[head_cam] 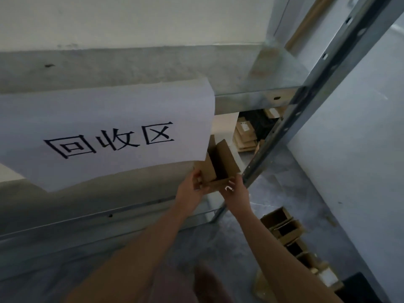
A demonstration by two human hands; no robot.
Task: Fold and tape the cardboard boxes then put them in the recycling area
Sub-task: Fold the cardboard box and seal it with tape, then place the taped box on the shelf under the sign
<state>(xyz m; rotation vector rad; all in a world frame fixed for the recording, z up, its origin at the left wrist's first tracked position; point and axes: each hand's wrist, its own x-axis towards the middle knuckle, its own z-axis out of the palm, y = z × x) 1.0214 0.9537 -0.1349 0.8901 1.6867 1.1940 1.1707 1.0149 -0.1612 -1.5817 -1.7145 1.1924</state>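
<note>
now both hands, left hand (189,189) and right hand (237,193), grip box (220,165) beside shelf post (284,127).

cardboard box (220,166) | brown, open-topped | upright, apparently on shelf edge

— Any way in there?
— Only the slot between the hanging paper sign (105,132) and the slanting metal upright (290,119). The cardboard box (220,162) fills most of it.
— And lower down?
— There, open boxes (284,228) line the floor (247,232) by the wall (360,149).
</note>
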